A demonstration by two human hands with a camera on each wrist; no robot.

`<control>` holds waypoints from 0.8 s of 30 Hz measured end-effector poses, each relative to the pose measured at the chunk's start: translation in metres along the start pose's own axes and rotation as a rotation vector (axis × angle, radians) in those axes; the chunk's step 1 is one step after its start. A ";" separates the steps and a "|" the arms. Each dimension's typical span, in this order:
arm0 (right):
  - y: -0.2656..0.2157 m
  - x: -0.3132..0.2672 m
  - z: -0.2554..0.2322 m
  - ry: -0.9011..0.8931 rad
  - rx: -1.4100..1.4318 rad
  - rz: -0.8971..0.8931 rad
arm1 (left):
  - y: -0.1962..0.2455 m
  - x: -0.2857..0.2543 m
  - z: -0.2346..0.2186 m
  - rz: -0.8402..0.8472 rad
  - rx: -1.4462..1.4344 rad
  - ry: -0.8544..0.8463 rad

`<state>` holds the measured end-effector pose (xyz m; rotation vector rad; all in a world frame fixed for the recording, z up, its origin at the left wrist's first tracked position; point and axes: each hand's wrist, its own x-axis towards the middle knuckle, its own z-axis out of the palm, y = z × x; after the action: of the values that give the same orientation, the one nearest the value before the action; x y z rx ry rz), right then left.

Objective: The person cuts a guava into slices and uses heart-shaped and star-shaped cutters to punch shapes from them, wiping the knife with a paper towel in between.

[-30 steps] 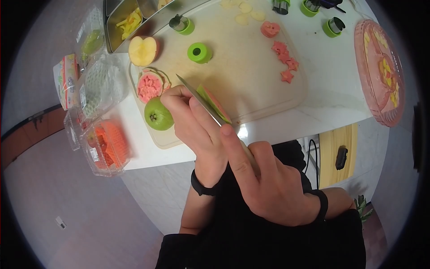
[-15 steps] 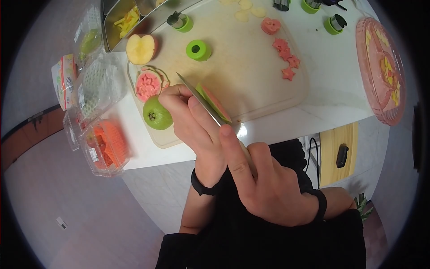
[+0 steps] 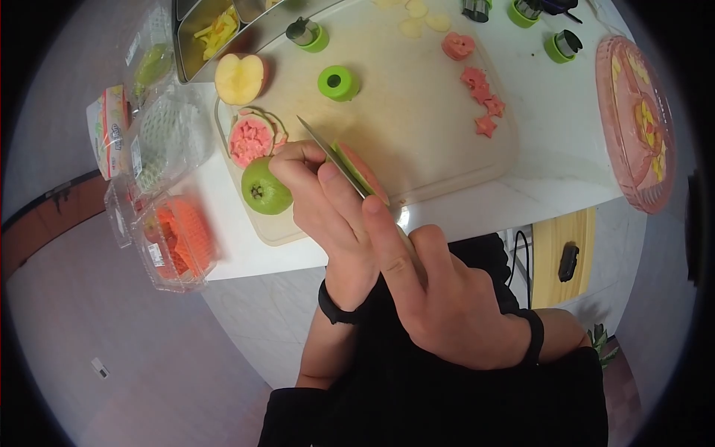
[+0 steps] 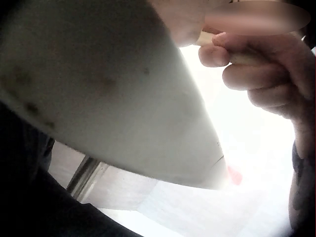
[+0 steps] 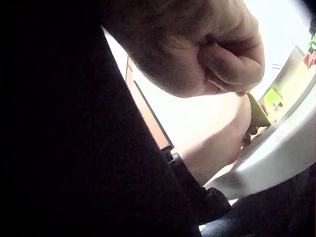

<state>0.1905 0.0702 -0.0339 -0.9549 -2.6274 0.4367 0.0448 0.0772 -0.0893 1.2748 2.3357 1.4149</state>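
Note:
In the head view my right hand (image 3: 454, 298) grips a knife (image 3: 319, 138) by its pale handle, index finger stretched along it. The blade slants up and left beside a cut piece of guava (image 3: 361, 170) with pink flesh and green skin. My left hand (image 3: 324, 201) holds that piece on the near part of the cutting board (image 3: 417, 141), curled fingers against the blade. A whole green guava (image 3: 267, 186) sits just left of the left hand, below a hollowed guava slice (image 3: 251, 140). The right wrist view shows the guava's green skin (image 5: 257, 111) beyond my hands.
A halved apple (image 3: 240, 79) and green-ringed cutter (image 3: 338, 83) stand on the board. Pink star shapes (image 3: 482, 97) lie at its right. Farther out are a metal tray (image 3: 205, 63), plastic fruit boxes (image 3: 175, 242) and a pink plate (image 3: 633, 127).
The head view has shifted slightly. The knife and right hand have edged a little forward along the guava piece, while both hands keep their hold.

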 end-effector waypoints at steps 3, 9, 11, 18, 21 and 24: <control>0.001 0.002 0.005 0.024 0.044 0.025 | -0.004 -0.001 0.001 0.069 -0.013 0.006; -0.002 -0.004 0.001 -0.011 -0.042 0.079 | 0.001 -0.001 0.000 0.069 -0.030 -0.008; -0.004 -0.009 -0.002 -0.037 -0.064 0.083 | 0.003 0.001 0.000 0.074 -0.059 -0.001; -0.011 -0.016 -0.001 -0.123 -0.003 0.202 | 0.011 -0.001 -0.003 -0.057 -0.141 -0.045; -0.012 -0.016 0.003 -0.136 0.000 0.230 | 0.007 -0.001 -0.004 -0.014 -0.119 -0.045; -0.013 -0.016 0.007 -0.126 -0.017 0.241 | -0.001 0.000 -0.002 0.059 -0.098 -0.028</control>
<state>0.1923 0.0490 -0.0381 -1.2960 -2.6391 0.5487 0.0435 0.0759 -0.0890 1.3372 2.1990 1.4987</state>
